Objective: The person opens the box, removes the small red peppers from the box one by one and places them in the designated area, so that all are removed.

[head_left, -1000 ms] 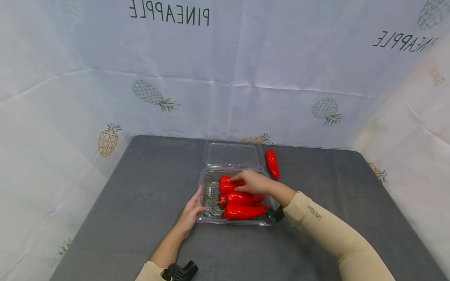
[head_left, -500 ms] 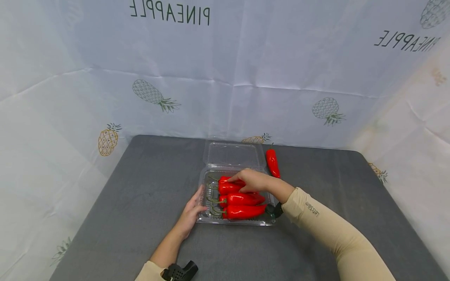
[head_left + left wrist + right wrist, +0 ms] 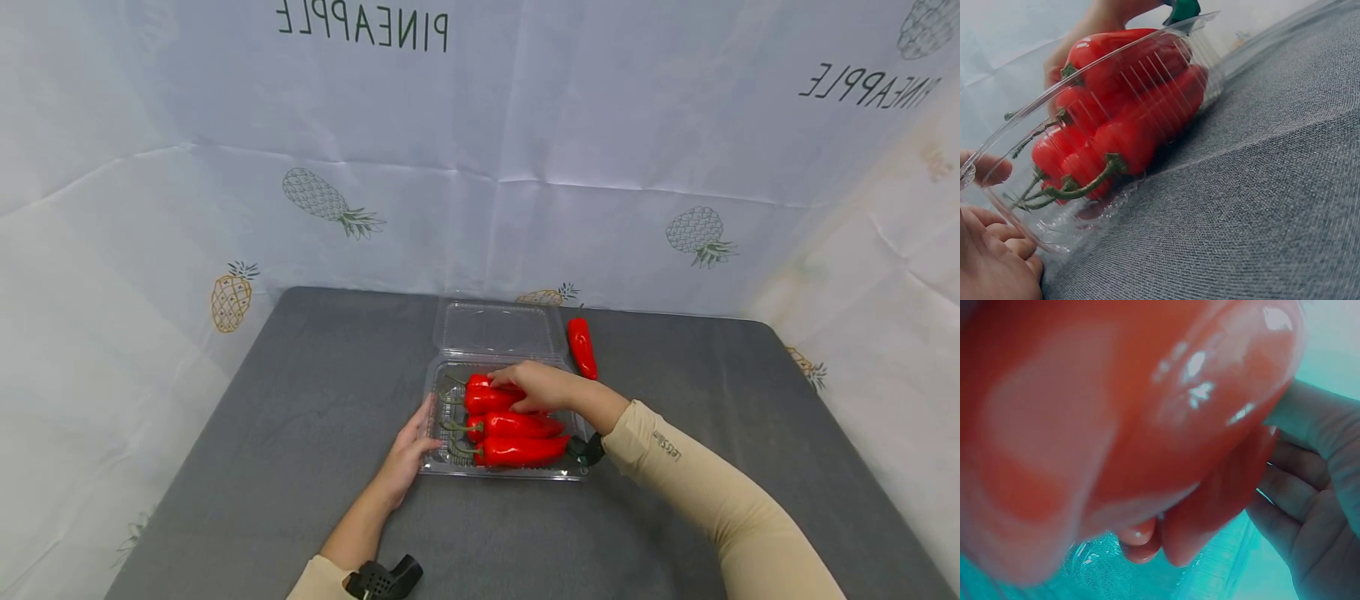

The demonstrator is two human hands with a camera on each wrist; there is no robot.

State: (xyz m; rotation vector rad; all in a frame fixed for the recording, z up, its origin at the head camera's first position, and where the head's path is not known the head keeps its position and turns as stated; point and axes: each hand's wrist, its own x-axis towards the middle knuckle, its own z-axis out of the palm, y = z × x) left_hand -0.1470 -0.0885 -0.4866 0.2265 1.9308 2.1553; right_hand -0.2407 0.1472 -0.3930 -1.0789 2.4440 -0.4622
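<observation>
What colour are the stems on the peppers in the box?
Green. The stems curl off the red peppers in the clear box, clearest in the left wrist view.

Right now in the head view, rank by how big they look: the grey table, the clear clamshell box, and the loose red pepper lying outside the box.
1. grey table, by far the largest.
2. clear clamshell box, open lid and tray together.
3. loose red pepper, smallest; it lies slightly farther from the camera than the tray, but the gap is plain.

Peppers (image 3: 510, 425) in container (image 3: 442, 462) on table (image 3: 300, 417)
</observation>
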